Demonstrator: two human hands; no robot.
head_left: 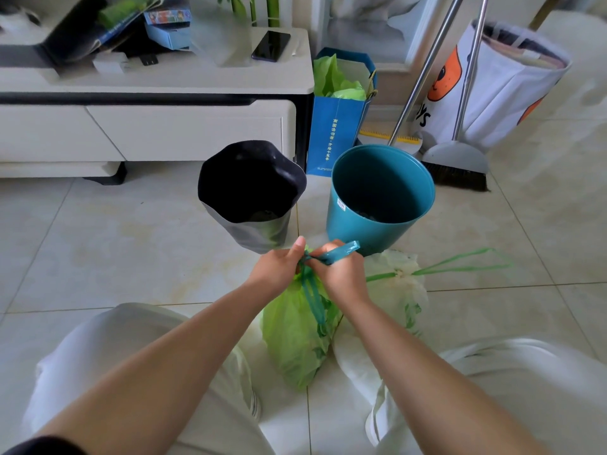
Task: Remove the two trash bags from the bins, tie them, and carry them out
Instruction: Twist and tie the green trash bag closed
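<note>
A green trash bag [295, 336] stands on the floor tiles between my knees. My left hand [279, 267] and my right hand [341, 274] both pinch its teal drawstring [341, 252] at the gathered neck; one loop sticks up past my right fingers. A white trash bag [397, 290] sits just to the right, its neck cinched, with green drawstring loops [460, 262] trailing right. Beyond my hands stand a black-lined grey bin [253, 192] and a teal bin [381, 192], both open at the top.
A white low cabinet [147, 126] with a phone [271, 46] and clutter runs along the back left. A blue paper bag [338, 126], a broom and dustpan [456, 159] and a white fabric hamper [502, 87] stand behind the bins.
</note>
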